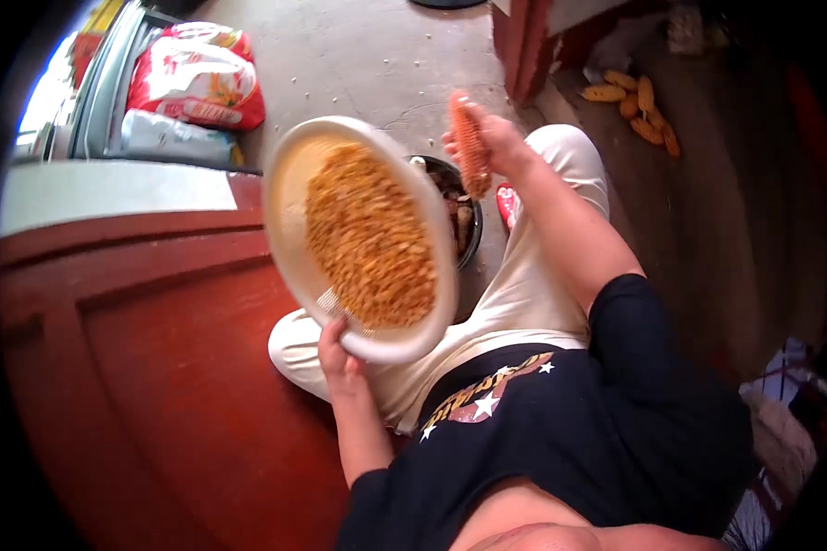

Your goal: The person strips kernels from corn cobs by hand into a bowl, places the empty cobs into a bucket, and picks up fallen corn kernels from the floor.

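Observation:
My left hand grips the near rim of a round white sieve basket, which is tilted over my lap. Loose yellow corn kernels lie heaped in it, a little blurred. In my right hand is a bare reddish corncob, held up to the right of the basket with my fingers wrapped around it. Below the cob and partly behind the basket stands a dark bucket with what look like cobs inside.
Several yellow ears of corn lie on the floor at the upper right, near a red wooden post. Red and white sacks lie at the upper left. A red wooden door panel is on my left. Scattered kernels dot the concrete floor.

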Tool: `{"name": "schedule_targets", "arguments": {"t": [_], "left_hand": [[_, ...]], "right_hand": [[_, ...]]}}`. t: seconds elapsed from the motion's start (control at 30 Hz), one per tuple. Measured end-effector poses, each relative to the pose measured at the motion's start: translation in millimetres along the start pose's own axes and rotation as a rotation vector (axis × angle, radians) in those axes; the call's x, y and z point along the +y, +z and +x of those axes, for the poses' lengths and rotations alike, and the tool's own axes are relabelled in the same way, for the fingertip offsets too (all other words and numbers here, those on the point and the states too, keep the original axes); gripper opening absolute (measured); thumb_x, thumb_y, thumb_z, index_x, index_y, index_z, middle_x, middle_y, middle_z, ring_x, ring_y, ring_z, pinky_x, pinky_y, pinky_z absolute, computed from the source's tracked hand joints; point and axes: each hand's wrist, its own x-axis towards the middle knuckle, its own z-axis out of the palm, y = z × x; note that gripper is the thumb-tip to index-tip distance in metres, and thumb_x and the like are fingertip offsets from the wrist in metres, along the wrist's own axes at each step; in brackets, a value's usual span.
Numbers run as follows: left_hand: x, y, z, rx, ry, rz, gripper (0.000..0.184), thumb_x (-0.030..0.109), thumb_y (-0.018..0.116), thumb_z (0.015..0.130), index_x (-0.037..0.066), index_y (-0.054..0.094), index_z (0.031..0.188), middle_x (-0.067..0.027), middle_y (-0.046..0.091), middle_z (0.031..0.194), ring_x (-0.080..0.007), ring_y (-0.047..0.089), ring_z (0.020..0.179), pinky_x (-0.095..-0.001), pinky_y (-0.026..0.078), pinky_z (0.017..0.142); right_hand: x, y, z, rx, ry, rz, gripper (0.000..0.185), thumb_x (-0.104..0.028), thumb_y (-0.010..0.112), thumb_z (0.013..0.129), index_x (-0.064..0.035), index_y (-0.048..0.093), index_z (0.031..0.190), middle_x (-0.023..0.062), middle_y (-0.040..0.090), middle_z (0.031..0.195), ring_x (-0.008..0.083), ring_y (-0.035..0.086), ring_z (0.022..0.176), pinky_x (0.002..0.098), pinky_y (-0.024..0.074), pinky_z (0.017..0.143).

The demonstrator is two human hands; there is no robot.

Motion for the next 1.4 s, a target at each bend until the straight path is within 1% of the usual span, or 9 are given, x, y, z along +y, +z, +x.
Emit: {"name": "schedule_targets", "arguments": {"t": [0.2,0.33,0.53,0.87,1.1,1.2,1.27,1.33,1.4], "left_hand": [[37.7,2.0,-50.3,0.003,0.158,-0.024,0.053,0.006,0.049,0.073,-0.001,0.037,0.124,-0.0162,0.049,0.119,-0.031,0.048,0.109,-0.0427,0.035,0.099],[54.6,-14.0,-49.5,0.172,0.202,-0.015,0.05,0.004,0.047,0.075,-0.003,0.036,0.124,-0.0175,0.048,0.118,-0.0313,0.049,0.107,-0.0437,0.038,0.096],[35.0,-4.3,-38.3,0.253,0.273,0.165,0.045,-0.002,0.046,0.075,-0.004,0.04,0.12,-0.0156,0.052,0.111,-0.0288,0.054,0.099,-0.0402,0.047,0.087],[26.9,26.0,-5.1,0.279,0.131,0.252,0.035,0.0,0.053,0.074,-0.002,0.048,0.108,-0.0111,0.056,0.097,-0.0244,0.058,0.085,-0.0369,0.051,0.073],[70.8,63.2,9.2,0.085,0.194,0.284,0.03,0.003,0.051,0.077,-0.007,0.047,0.105,-0.0148,0.057,0.094,-0.0272,0.058,0.087,-0.0398,0.05,0.078],[62.2,65.1,19.6,0.084,0.088,0.075,0.032,0.002,0.052,0.075,-0.003,0.047,0.107,-0.0137,0.057,0.096,-0.0272,0.059,0.088,-0.0401,0.052,0.076],[58.3,36.2,36.0,-0.041,-0.078,0.023,0.016,0.004,0.053,0.076,0.004,0.049,0.092,-0.0044,0.056,0.073,-0.0172,0.054,0.052,-0.0255,0.041,0.039],[45.9,56.0,30.9,0.18,-0.004,0.028,0.009,0.005,0.053,0.077,0.007,0.048,0.084,-0.0017,0.052,0.065,-0.0136,0.046,0.043,-0.0223,0.031,0.034],[42.9,32.3,50.3,0.231,0.013,0.039,0.006,0.007,0.054,0.078,0.004,0.049,0.082,-0.0049,0.053,0.067,-0.016,0.05,0.048,-0.0247,0.038,0.037]], "right_hand": [[37.4,9.4,-10.7,-0.053,0.039,-0.306,0.048,-0.046,0.052,0.083,-0.0002,0.051,0.097,0.0107,0.057,0.076,0.0236,0.06,0.068,0.0373,0.0515,0.057],[51.7,6.4,-15.8,0.333,-0.407,-1.539,0.054,-0.043,0.058,0.076,0.0037,0.052,0.103,0.022,0.058,0.097,0.0328,0.057,0.091,0.0391,0.0426,0.08],[17.3,37.7,-52.5,-0.368,0.284,-0.341,0.066,-0.058,0.047,0.08,-0.0009,0.046,0.114,0.0176,0.056,0.106,0.0252,0.061,0.079,0.0366,0.054,0.06],[7.8,56.9,-63.6,-0.54,0.436,-0.585,0.063,-0.058,0.053,0.075,-0.0006,0.054,0.101,0.0127,0.062,0.081,0.0198,0.061,0.06,0.0321,0.0536,0.05],[-39.0,71.1,-73.0,-0.646,0.17,-0.555,0.057,-0.044,0.057,0.079,0.0054,0.049,0.105,0.0185,0.062,0.088,0.0228,0.064,0.067,0.0281,0.0545,0.052],[-31.5,34.9,-60.0,-0.76,0.145,-0.076,0.066,-0.053,0.046,0.083,0.0017,0.039,0.12,0.0209,0.051,0.114,0.0275,0.055,0.101,0.0382,0.0503,0.078],[-8.7,17.5,-50.5,-0.506,0.081,0.035,0.065,-0.053,0.043,0.085,-0.0005,0.039,0.121,0.0198,0.054,0.111,0.028,0.055,0.1,0.0402,0.0483,0.079],[39.8,4.9,-18.6,-0.247,0.083,-0.947,0.025,-0.026,0.053,0.084,-0.0036,0.063,0.09,0.0083,0.062,0.081,0.0189,0.059,0.072,0.0357,0.049,0.057],[76.9,10.3,-26.1,-0.673,-1.015,-1.58,0.022,-0.02,0.051,0.079,-0.0055,0.066,0.087,0.0112,0.063,0.08,0.0222,0.06,0.076,0.034,0.0475,0.068]]}}
